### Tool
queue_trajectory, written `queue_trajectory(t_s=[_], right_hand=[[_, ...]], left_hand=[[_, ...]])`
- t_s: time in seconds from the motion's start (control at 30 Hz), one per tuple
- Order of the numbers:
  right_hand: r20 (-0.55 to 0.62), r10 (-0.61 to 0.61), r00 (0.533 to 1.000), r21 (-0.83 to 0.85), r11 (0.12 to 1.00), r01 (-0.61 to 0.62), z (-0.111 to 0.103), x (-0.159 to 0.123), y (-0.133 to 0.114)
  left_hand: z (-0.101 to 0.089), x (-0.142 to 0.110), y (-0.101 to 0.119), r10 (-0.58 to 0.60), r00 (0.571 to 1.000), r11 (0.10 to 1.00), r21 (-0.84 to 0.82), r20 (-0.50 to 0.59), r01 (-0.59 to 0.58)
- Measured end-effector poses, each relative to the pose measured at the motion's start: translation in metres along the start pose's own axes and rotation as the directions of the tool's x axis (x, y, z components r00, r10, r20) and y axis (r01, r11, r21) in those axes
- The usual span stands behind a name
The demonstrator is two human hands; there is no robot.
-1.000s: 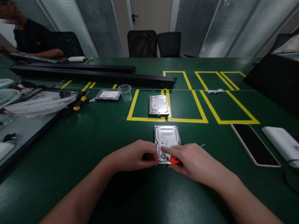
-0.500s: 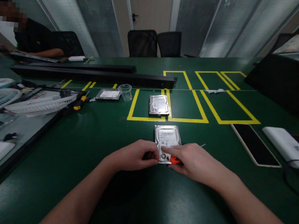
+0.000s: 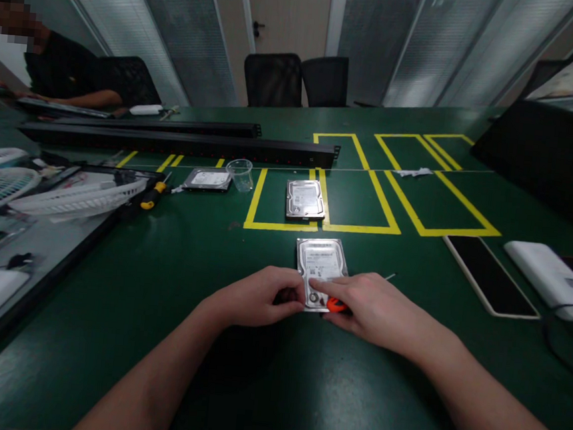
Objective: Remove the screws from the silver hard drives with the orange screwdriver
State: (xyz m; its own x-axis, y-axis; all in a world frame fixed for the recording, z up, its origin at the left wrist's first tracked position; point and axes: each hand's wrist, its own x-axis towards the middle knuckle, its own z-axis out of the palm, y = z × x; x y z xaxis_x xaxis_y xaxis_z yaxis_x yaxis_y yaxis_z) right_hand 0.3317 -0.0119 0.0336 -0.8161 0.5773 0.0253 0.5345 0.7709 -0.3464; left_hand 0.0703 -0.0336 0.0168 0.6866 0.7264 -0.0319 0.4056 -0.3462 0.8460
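Note:
A silver hard drive (image 3: 322, 255) lies label up on the green table between my hands. My left hand (image 3: 269, 296) is closed at its lower left edge, fingers curled against the side. In my right hand (image 3: 366, 302) is a screwdriver with an orange handle (image 3: 336, 305); its thin shaft (image 3: 390, 276) sticks out past the knuckles to the right. The right index finger stretches onto the drive's label, while the thumb sits near the bottom edge. Just beyond, a second hard drive (image 3: 305, 200) lies across yellow tape lines.
Farther left are another hard drive (image 3: 209, 179), a clear plastic cup (image 3: 241, 174) and a yellow-black screwdriver (image 3: 154, 195). Long black bars (image 3: 182, 144) lie behind them. A phone (image 3: 492, 276) and white power bank (image 3: 551, 282) are at right. A person (image 3: 68, 72) sits at far left.
The view has tilted down very slightly. Both hands, the hard drive and the screwdriver keep the same positions relative to one another.

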Motion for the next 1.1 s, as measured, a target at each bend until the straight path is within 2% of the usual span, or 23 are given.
queue_trajectory(t_s=[0.17,0.37,0.87,1.1], right_hand=[[0.002,0.002,1.000,0.001,1.000,-0.002,0.0008,-0.0002,0.0004],[0.058,0.023,0.998,-0.036,0.999,-0.021,-0.0026,0.0018,-0.0025],[0.045,0.015,0.999,-0.019,1.000,-0.014,-0.0005,0.0000,-0.0011],[0.025,0.002,1.000,-0.030,1.000,-0.001,0.0001,-0.0001,-0.0004]], left_hand=[[0.0006,0.0001,0.0007,0.011,1.000,1.000,-0.008,-0.004,-0.011],[-0.0008,0.0003,0.0004,0.004,1.000,1.000,-0.025,0.001,-0.004],[-0.0015,-0.0008,0.0009,-0.061,0.998,0.998,-0.035,0.020,0.061],[0.0003,0.0005,0.0021,-0.049,0.999,0.998,-0.049,0.004,0.049]])
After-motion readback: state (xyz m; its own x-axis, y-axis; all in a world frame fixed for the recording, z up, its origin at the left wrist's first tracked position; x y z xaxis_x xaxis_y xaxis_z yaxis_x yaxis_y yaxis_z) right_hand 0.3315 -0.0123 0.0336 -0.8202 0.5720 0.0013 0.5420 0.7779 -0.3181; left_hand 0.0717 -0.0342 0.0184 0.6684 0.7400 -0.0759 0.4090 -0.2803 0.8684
